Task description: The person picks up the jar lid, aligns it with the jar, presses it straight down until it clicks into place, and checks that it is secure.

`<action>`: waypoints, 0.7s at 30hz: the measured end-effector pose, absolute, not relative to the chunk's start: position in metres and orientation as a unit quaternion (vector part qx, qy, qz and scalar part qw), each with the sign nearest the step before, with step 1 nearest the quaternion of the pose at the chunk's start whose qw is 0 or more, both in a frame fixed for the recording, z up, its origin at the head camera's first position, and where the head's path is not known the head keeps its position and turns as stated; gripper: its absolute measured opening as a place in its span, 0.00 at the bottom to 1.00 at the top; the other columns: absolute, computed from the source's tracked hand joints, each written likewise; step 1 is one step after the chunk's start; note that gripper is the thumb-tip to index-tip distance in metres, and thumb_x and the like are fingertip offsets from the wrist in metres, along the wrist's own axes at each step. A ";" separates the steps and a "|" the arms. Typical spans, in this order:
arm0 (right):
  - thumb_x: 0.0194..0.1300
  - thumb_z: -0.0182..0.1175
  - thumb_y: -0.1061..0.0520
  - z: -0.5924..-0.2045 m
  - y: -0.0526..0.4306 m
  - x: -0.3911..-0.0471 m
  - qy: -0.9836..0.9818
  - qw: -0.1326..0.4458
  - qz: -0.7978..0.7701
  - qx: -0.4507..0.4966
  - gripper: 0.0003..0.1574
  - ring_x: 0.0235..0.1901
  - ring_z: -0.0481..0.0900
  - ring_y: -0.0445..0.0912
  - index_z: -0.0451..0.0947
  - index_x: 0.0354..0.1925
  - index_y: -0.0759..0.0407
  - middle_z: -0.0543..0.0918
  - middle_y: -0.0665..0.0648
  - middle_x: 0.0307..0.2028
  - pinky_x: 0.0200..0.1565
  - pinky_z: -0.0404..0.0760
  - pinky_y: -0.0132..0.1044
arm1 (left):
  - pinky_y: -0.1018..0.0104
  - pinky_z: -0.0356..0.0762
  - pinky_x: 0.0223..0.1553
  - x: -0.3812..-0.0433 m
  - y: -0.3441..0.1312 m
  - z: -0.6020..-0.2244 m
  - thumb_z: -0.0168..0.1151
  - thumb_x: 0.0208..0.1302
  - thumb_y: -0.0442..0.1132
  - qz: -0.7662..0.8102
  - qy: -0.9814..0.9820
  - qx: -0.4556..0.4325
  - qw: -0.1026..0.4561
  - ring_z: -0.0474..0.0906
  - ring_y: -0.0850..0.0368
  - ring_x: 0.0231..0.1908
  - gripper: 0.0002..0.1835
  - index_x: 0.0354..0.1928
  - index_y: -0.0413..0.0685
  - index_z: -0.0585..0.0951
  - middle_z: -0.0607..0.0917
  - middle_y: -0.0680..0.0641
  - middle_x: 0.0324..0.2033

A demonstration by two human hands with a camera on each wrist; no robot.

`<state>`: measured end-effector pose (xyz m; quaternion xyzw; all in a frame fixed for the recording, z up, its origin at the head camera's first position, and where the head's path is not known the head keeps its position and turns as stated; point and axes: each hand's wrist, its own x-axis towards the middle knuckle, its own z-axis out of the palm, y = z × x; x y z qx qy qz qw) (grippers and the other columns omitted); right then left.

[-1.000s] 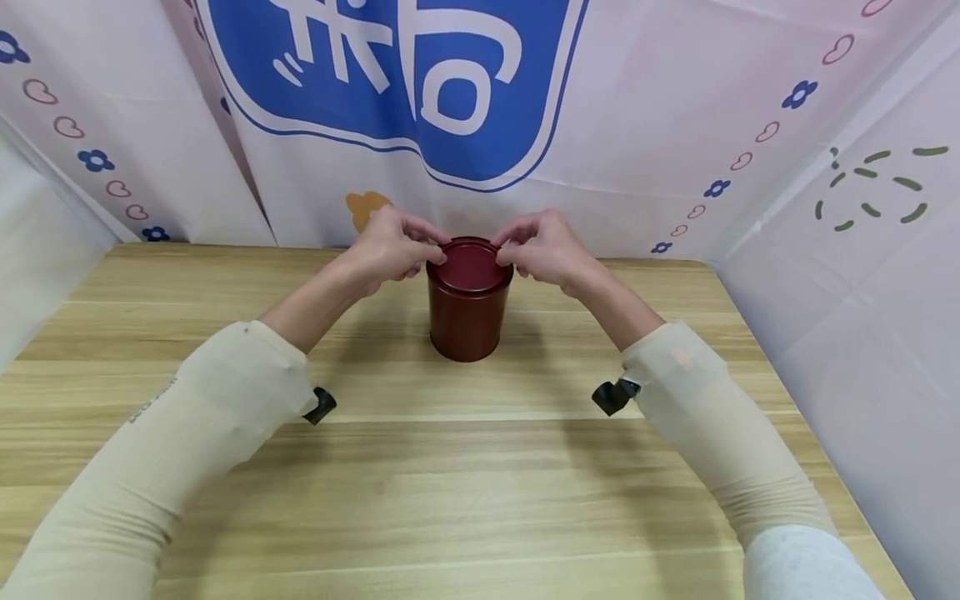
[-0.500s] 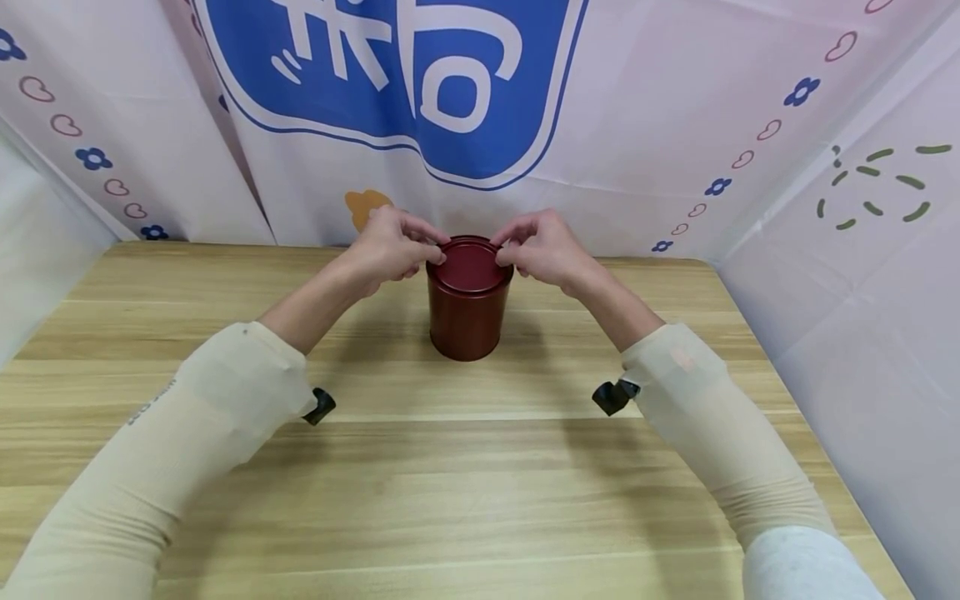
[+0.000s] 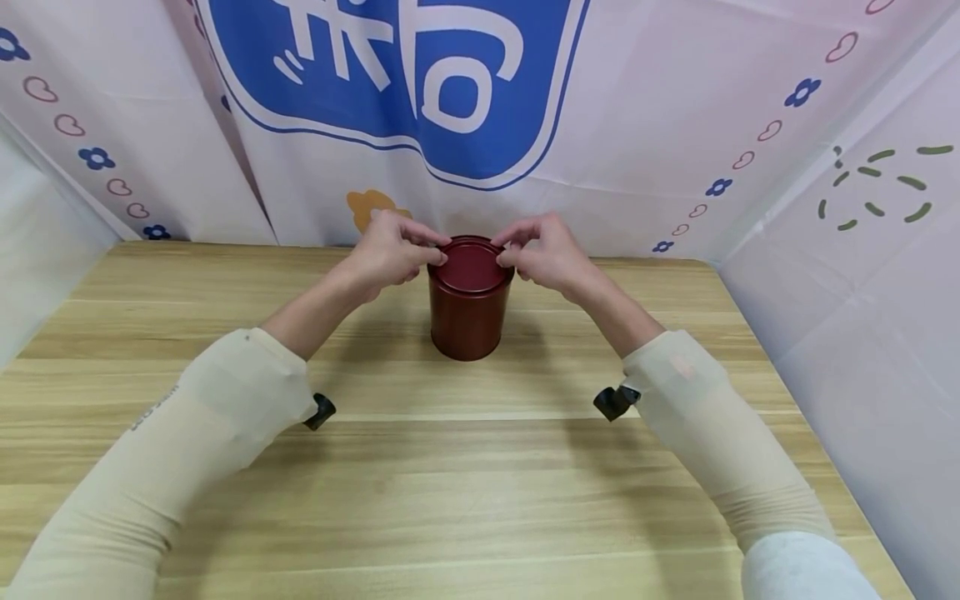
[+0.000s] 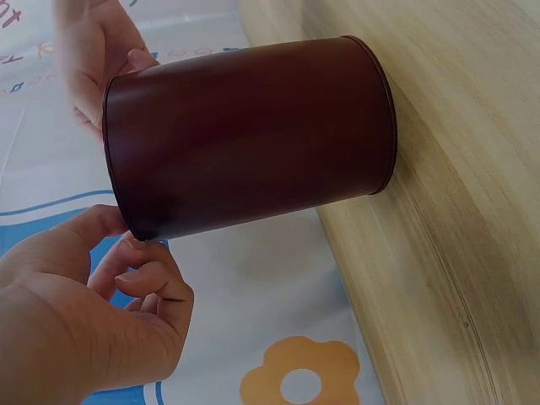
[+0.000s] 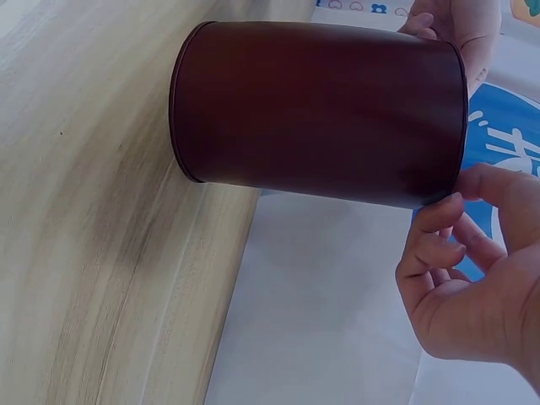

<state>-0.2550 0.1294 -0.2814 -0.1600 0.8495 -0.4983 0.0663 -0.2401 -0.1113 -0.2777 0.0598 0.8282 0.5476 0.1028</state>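
A dark red cylindrical tin (image 3: 467,325) stands upright toward the table's back edge, its round lid (image 3: 472,268) seated on top. At the left of the top rim, my left hand (image 3: 390,250) grips the edge between thumb and fingers. My right hand (image 3: 551,250) grips the opposite side in the same way. In the left wrist view, the tin (image 4: 253,139) appears sideways, with left fingertips (image 4: 135,243) against its rim. The right wrist view has right fingertips (image 5: 451,201) at the rim of the tin (image 5: 316,114). The inside of the tin is hidden.
The wooden table (image 3: 450,500) extends in front of the tin and to both sides. Behind it hangs a white cloth backdrop (image 3: 622,142) with a blue printed emblem (image 3: 480,158). A white sheet (image 3: 862,275) borders the right side.
Both hands stay on the tin's rim, and the tin and lid keep their places. Only the forearms dip very slightly.
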 end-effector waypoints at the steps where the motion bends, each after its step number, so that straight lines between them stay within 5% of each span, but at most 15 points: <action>1: 0.65 0.63 0.68 -0.281 0.130 -0.255 0.849 0.066 -0.499 -0.160 0.13 0.20 0.71 0.43 0.87 0.48 0.67 0.77 0.55 0.25 0.22 0.70 0.31 | 0.73 0.61 0.17 -0.240 -0.111 -0.277 0.65 0.69 0.30 0.547 0.828 0.059 0.104 0.64 0.62 0.15 0.15 0.55 0.38 0.87 0.78 0.52 0.21; 21: 0.67 0.62 0.67 -0.279 0.123 -0.253 0.870 0.052 -0.464 -0.158 0.14 0.18 0.71 0.42 0.85 0.50 0.66 0.77 0.55 0.27 0.23 0.72 0.30 | 0.74 0.64 0.18 -0.239 -0.114 -0.278 0.67 0.69 0.32 0.552 0.825 0.071 0.096 0.66 0.62 0.16 0.15 0.56 0.38 0.86 0.77 0.50 0.24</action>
